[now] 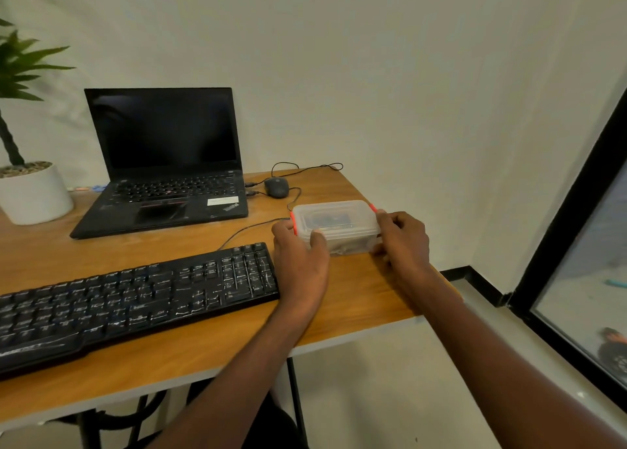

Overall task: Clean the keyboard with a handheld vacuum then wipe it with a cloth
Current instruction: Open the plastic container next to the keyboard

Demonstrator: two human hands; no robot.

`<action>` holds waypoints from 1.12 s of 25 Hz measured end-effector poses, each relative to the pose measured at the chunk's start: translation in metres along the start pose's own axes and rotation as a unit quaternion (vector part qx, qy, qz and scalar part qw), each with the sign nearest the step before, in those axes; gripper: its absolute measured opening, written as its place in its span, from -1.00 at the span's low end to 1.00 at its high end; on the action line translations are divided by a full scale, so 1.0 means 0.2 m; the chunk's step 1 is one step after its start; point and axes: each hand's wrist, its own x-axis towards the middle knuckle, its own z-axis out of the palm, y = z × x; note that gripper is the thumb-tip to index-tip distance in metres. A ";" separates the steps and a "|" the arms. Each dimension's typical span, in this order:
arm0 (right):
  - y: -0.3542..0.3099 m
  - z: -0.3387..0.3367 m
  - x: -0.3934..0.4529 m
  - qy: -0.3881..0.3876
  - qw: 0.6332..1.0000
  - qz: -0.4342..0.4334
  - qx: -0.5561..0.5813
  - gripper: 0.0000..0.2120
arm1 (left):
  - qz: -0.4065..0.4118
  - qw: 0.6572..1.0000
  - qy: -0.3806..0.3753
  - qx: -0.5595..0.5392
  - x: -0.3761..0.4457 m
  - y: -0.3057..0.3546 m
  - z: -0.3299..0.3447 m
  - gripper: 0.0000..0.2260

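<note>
Your left hand (pixel 300 245) grips the left end of a clear rectangular plastic container with a snap-on lid and orange-red side clips (pixel 336 226), thumb curled up onto its near wall and fingers wrapped round the clip side. Your right hand (pixel 402 239) holds the opposite end, fingers bent against the right clip and the wall beneath it. The container sits on the wooden desk top (pixel 190 353), near its right edge, with something dark inside that is too blurred through the plastic to name. The black full-size wired keyboard with pale smudges on its keys (pixel 135 299) lies flat on the desk to the left of the container, its number-pad end just beside your left hand, the rest running off toward the left edge of the view. Its thin black cable (pixel 251 228) leads up from behind it toward the container. Behind the keyboard stands an open black laptop with a dark screen (pixel 163 163), and to the right of that, beyond the container, rests a dark grey wired mouse (pixel 276 187). A green-leaved plant in a white round pot (pixel 32 194) stands at the far left of the desk. On the right, a black-framed glass panel (pixel 576 238) meets the pale floor.
</note>
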 end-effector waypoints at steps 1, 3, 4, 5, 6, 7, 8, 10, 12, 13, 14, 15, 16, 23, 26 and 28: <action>0.00 0.00 0.02 0.001 1.000 0.008 0.004 -0.67 | -0.011 1.000 0.013 -0.002 0.03 0.00 0.02 -0.74; 0.00 0.00 0.04 0.007 1.000 0.018 0.015 -0.64 | -0.050 0.998 0.045 0.009 0.08 0.03 0.05 -0.77; 0.00 0.00 0.05 0.017 0.999 0.020 0.019 -0.64 | -0.062 0.996 0.063 0.026 0.10 0.04 0.07 -0.77; 0.00 0.00 0.05 0.028 0.999 0.020 0.025 -0.64 | -0.065 0.993 0.084 0.048 0.11 0.04 0.09 -0.77; 0.01 0.01 0.05 0.037 0.999 0.022 0.032 -0.63 | -0.061 0.991 0.099 0.064 0.11 0.03 0.11 -0.78; 0.01 0.01 0.05 0.044 0.998 0.024 0.039 -0.63 | -0.058 0.989 0.110 0.074 0.11 0.02 0.12 -0.81; 0.02 0.02 0.06 0.049 0.997 0.027 0.044 -0.62 | -0.058 0.989 0.117 0.074 0.11 0.02 0.12 -0.84; 0.03 0.01 0.07 0.051 0.998 0.033 0.035 -0.62 | -0.064 0.988 0.126 0.068 0.12 0.02 0.13 -0.88; 0.04 0.00 0.07 0.055 0.998 0.035 0.021 -0.67 | -0.069 0.987 0.132 0.069 0.12 0.02 0.12 -0.90; 0.05 0.00 0.08 0.061 0.997 0.037 0.019 -0.74 | -0.071 0.986 0.134 0.069 0.12 0.03 0.12 -0.90; 0.05 0.00 0.08 0.068 0.997 0.037 0.019 -0.83 | -0.072 0.986 0.135 0.069 0.12 0.03 0.12 -0.89; 0.05 -0.01 0.08 0.072 0.997 0.035 0.016 -0.85 | -0.073 0.985 0.139 0.068 0.11 0.04 0.12 -0.89; 0.05 -0.01 0.08 0.069 0.997 0.028 0.008 -0.83 | -0.075 0.985 0.144 0.064 0.11 0.04 0.12 -0.89; 0.02 -0.02 0.04 0.059 0.995 0.029 0.070 -0.76 | -0.097 0.984 0.144 0.038 0.10 0.04 0.11 -0.96; 0.02 -0.04 0.03 0.063 0.986 0.013 0.152 -0.76 | -0.087 0.984 0.156 0.017 0.11 0.04 0.11 -0.94; 0.01 -0.03 0.02 0.041 0.993 -0.014 0.114 -0.74 | -0.087 0.984 0.153 0.005 0.10 0.04 0.10 -0.95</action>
